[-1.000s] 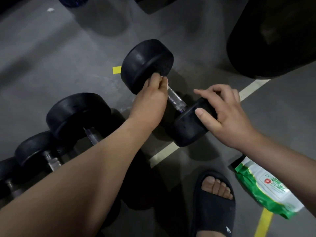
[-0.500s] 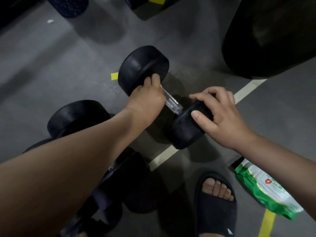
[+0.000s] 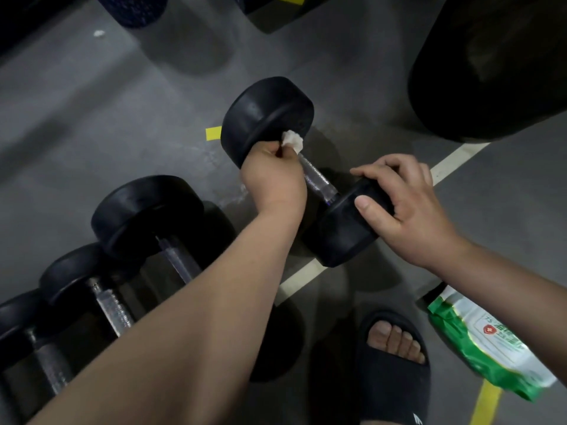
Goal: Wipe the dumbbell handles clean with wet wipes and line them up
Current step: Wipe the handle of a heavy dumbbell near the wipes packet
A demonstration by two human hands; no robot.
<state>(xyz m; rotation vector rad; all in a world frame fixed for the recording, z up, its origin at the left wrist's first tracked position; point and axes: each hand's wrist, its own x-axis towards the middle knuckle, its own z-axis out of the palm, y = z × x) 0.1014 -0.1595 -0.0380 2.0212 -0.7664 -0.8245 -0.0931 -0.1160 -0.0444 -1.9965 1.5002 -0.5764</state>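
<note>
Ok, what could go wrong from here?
The dumbbell sits on round heads; if the right hand lets go it could roll toward the foot in the open-toed slipper. The left hand holds a small wad of wipe at the far end of the handle, so its bare middle may get missed.

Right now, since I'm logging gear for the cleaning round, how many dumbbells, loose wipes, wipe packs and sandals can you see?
Dumbbells: 4
Wipes: 1
Wipe packs: 1
Sandals: 1
Total: 7
</note>
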